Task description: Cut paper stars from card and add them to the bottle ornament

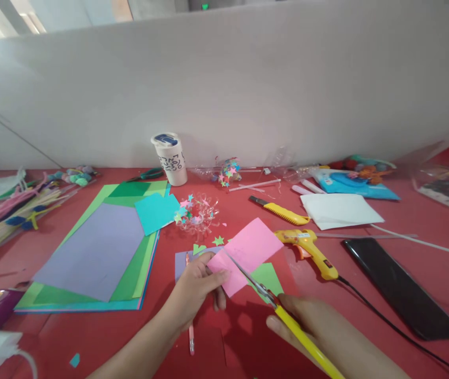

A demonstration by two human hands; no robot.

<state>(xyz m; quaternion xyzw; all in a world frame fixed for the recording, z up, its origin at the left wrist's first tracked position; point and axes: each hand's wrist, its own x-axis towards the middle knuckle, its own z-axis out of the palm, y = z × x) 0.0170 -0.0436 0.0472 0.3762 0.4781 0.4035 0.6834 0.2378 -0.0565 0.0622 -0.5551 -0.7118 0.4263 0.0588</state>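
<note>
In the middle of the head view, my left hand [200, 287] pinches the near corner of a pink sheet of paper [255, 242]. My right hand [307, 318] grips a pair of yellow-handled scissors [293, 326], whose blades lie along a cut line across the pink paper. A green piece of paper [268, 279] lies partly beneath the blades. Under my left wrist is a pencil [191, 337], partly hidden. Just beyond the pink paper are small green paper stars [218, 241] and a clear curly ornament [200, 216] with coloured stars on it.
Stacked coloured paper [90, 252] lies to the left, a white cup [171, 160] behind it. Right of my hands are a yellow glue gun [311, 250] with a black cord, a yellow utility knife [283, 211] and a black phone [400, 287]. A white partition [224, 100] borders the red table.
</note>
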